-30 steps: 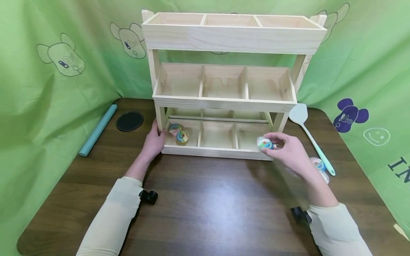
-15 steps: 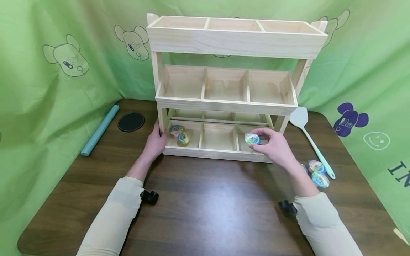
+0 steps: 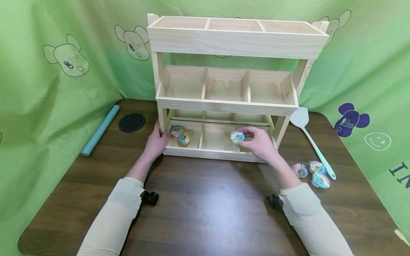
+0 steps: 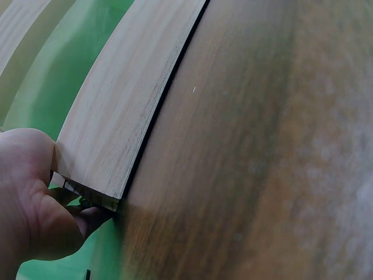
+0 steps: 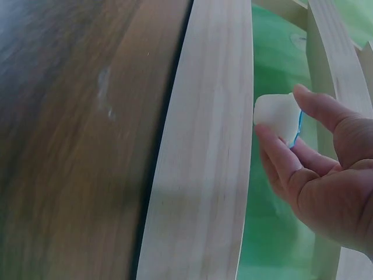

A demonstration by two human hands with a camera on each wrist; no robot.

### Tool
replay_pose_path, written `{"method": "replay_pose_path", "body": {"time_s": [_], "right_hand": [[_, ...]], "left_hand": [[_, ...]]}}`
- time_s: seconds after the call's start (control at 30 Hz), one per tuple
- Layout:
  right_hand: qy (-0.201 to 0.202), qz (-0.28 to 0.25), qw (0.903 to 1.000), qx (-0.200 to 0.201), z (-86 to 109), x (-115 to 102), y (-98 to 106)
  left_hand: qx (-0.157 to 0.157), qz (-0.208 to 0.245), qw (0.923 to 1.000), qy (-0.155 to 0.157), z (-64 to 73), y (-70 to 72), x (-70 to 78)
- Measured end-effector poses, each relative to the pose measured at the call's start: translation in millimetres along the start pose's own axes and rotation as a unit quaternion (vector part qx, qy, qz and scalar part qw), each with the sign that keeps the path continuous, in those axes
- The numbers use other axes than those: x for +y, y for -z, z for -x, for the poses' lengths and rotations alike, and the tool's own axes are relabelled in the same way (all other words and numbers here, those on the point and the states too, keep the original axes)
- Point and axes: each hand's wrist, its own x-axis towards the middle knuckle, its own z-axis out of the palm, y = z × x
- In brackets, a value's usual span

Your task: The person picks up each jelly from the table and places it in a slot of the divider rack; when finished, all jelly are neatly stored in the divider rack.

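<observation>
My right hand (image 3: 261, 144) pinches a small jelly cup (image 3: 237, 136) between thumb and fingers, over the divider between the middle and right compartments of the bottom tier. Its printed lid faces up in the head view; the right wrist view shows its whitish body (image 5: 277, 116) and blue edge. With thumb and fingers my left hand (image 3: 155, 143) grips the left end of the wooden rack's bottom tier (image 3: 211, 154), the thumb at its front corner in the left wrist view. Two jelly cups (image 3: 184, 138) lie in that tier's left compartment.
Three more jelly cups (image 3: 320, 180) lie on the table (image 3: 205, 209) at the right, beside a pale turquoise spatula (image 3: 315, 145). At the left are a blue rod (image 3: 100, 130) and a black disc (image 3: 131, 122). A green printed cloth (image 3: 64, 113) stands behind.
My right hand has carried the jelly cup leftward, from the bottom tier's right end to the middle divider. My left hand keeps its grip on the rack.
</observation>
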Motion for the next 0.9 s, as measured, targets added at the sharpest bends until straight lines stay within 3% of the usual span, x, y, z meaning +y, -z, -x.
{"method": "replay_pose_path", "body": {"time_s": [0.27,0.73,0.9], "right_hand": [[0.001,-0.006,0.9997,-0.025,-14.0,-7,-14],[-0.048,-0.032,0.9964,-0.062,-40.2,-14,-36],[-0.046,-0.034,0.9957,-0.073,-47.4,-16,-46]], "left_hand": [[-0.001,0.002,1.0,0.004,-0.1,0.0,0.0],[0.0,0.005,1.0,0.001,-0.5,-0.6,-2.3],[0.0,0.004,1.0,0.002,0.2,-0.1,-0.2]]}}
